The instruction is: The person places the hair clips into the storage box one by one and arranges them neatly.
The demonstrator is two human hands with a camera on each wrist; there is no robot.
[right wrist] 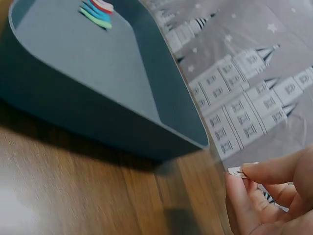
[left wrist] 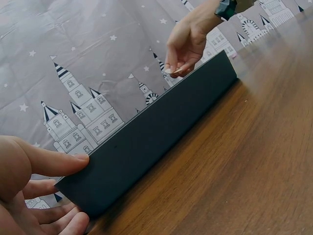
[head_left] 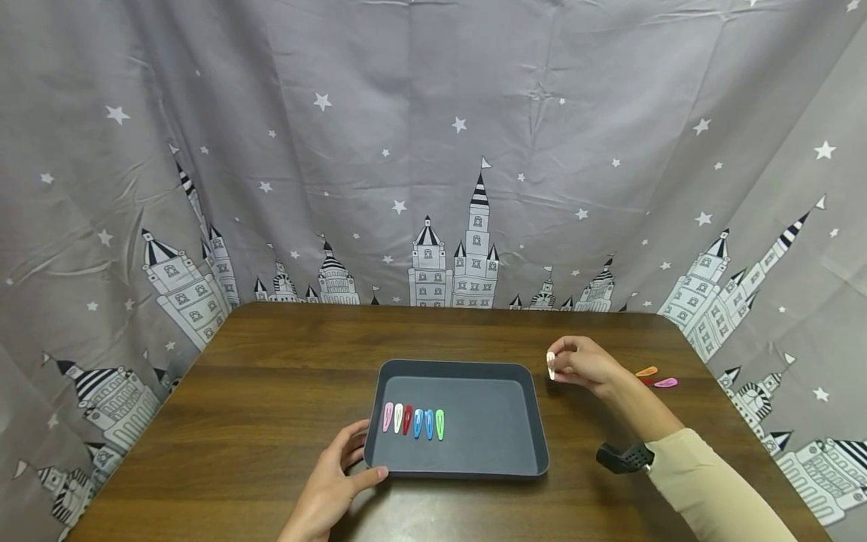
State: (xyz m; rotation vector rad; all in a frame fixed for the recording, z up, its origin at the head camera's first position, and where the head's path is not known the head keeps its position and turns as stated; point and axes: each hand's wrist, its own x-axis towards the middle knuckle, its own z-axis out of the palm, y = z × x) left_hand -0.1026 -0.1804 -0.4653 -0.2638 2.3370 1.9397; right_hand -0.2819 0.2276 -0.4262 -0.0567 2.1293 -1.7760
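Note:
My right hand (head_left: 584, 363) pinches a white snap hair clip (head_left: 551, 364) between thumb and fingertips, just beyond the right side of a dark grey tray (head_left: 491, 421). Seen from the right wrist, the clip (right wrist: 237, 172) pokes out past the thumb. With my left hand (head_left: 336, 468) I hold the tray's near left corner, the thumb along the front wall and the fingers at the left side. Inside the tray, toward its left, several hair clips stand in a row: pink (head_left: 387, 416), white (head_left: 398, 418), red (head_left: 407, 419), two blue ones (head_left: 423, 424) and green (head_left: 439, 424).
On the wooden table (head_left: 271, 376), right of my forearm, lie an orange clip (head_left: 646, 371), a pink clip (head_left: 667, 382) and a partly hidden red clip (head_left: 646, 382). A grey curtain (head_left: 379, 113) with castles and stars hangs behind the table's far edge.

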